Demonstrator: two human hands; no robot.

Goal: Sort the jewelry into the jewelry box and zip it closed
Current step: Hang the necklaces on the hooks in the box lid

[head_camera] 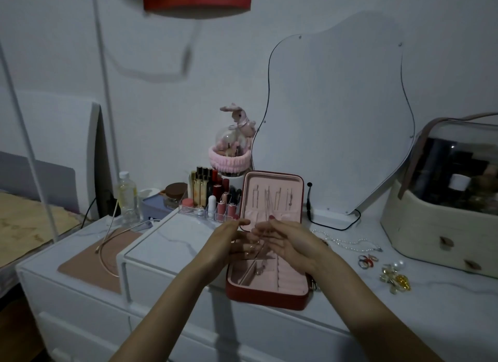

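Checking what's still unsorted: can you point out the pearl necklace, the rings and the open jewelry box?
pearl necklace [347,242]: head view, on the strand lying on the dresser top.
rings [367,261]: head view, on the small red and silver cluster.
jewelry box [292,281]: head view, on the pink lining of the bottom half.

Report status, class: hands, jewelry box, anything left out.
Both hands, left hand and right hand, over the open jewelry box, fingers near a thin chain; grip unclear. Pearl necklace, rings, gold pieces on the dresser top. Nothing blocking.

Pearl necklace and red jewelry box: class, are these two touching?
Cannot tell. In the head view, the pearl necklace runs behind the right hand toward the jewelry box, hiding its near end.
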